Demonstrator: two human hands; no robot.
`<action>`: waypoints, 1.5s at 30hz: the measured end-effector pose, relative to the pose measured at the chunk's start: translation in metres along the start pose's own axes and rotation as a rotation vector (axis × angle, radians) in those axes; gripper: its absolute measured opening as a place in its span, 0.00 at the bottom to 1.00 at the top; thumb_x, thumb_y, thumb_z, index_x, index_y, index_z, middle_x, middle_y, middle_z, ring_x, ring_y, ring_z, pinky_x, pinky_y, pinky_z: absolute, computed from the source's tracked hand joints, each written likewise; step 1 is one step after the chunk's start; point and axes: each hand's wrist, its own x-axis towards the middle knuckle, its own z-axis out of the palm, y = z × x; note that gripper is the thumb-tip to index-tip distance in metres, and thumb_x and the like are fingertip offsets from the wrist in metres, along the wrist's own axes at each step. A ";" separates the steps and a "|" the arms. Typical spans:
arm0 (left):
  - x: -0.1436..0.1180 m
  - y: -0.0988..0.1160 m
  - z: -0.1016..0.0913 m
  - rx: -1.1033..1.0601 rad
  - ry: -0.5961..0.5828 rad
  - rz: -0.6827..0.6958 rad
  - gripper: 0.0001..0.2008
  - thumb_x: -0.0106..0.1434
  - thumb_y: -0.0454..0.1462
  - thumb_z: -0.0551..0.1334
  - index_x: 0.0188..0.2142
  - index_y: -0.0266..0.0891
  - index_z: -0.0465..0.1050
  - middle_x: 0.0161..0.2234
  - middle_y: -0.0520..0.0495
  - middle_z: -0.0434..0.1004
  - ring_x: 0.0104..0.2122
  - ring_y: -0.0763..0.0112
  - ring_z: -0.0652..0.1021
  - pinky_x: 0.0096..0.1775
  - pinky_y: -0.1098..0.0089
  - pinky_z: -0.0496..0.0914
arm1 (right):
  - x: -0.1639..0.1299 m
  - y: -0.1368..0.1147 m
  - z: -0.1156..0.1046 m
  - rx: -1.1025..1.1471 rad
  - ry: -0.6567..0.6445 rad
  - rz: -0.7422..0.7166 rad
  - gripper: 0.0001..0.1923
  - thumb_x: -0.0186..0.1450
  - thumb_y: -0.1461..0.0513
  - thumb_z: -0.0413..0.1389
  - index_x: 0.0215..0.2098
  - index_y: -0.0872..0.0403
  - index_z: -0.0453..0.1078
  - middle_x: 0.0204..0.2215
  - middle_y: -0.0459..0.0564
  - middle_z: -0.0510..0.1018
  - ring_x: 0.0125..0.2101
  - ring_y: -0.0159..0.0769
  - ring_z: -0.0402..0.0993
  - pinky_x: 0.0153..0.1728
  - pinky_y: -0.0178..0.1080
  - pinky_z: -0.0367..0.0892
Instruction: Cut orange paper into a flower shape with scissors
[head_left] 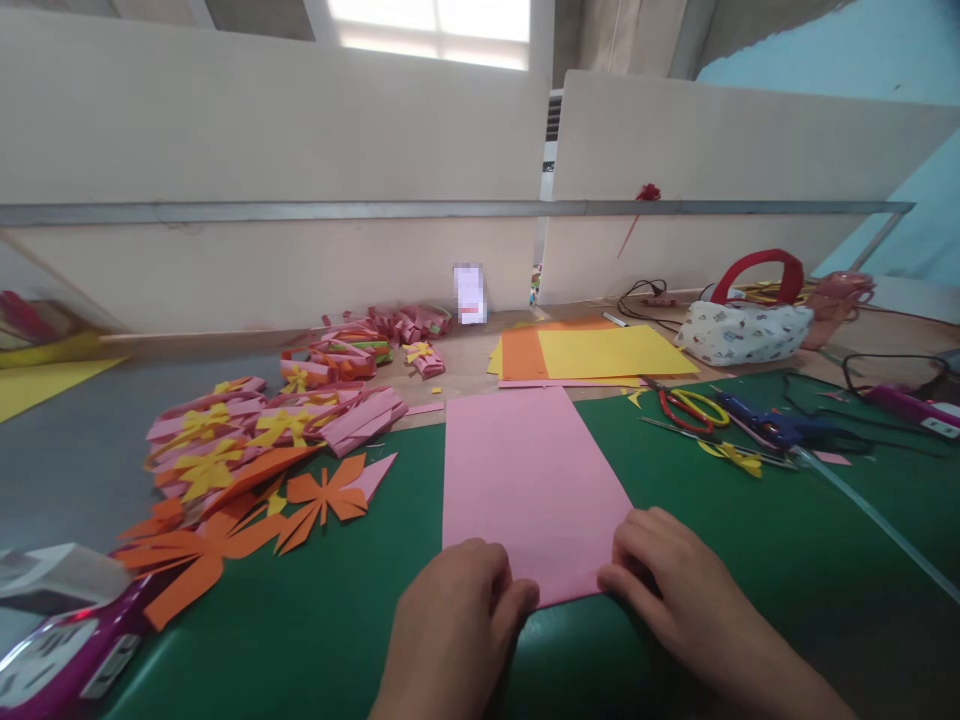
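A sheet of pink paper [525, 470] lies on the green mat [330, 625] in front of me, its near edge turned up in a narrow fold. My left hand [465, 610] grips the near left corner, thumb along the edge. At the near right corner my right hand [667, 580] pinches the same sheet, fingers curled. To the left lie orange paper flower cutouts [324, 500] and folded pink paper pieces with yellow flowers [206, 465]. Scissors with red and yellow handles [690, 410] rest to the right of the sheet.
Behind the pink sheet is a stack of yellow and orange paper [607, 352]. On the right lie a blue glue gun [772, 425] with a long clear glue stick [877, 520] and a white patterned bag [742, 333]. A purple device [112, 640] sits at the near left.
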 end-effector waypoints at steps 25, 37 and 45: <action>0.000 0.000 0.002 0.040 -0.007 0.025 0.10 0.59 0.39 0.56 0.22 0.41 0.64 0.27 0.52 0.73 0.28 0.70 0.70 0.29 0.70 0.55 | -0.020 -0.007 -0.001 -0.157 0.354 -0.535 0.15 0.67 0.68 0.44 0.43 0.55 0.71 0.30 0.53 0.75 0.32 0.39 0.70 0.34 0.39 0.65; -0.002 -0.005 0.003 0.062 0.002 0.024 0.11 0.60 0.39 0.55 0.22 0.41 0.63 0.27 0.51 0.72 0.31 0.69 0.71 0.31 0.70 0.57 | -0.018 -0.019 0.010 -0.114 0.336 -0.534 0.14 0.68 0.66 0.44 0.43 0.56 0.72 0.32 0.54 0.76 0.33 0.39 0.70 0.33 0.40 0.67; -0.013 -0.027 -0.001 0.105 0.024 -0.012 0.14 0.64 0.42 0.51 0.23 0.42 0.63 0.28 0.50 0.71 0.33 0.66 0.72 0.35 0.68 0.59 | -0.035 0.020 0.004 -0.006 0.376 -0.399 0.16 0.65 0.69 0.46 0.46 0.52 0.69 0.35 0.53 0.75 0.36 0.39 0.71 0.36 0.39 0.69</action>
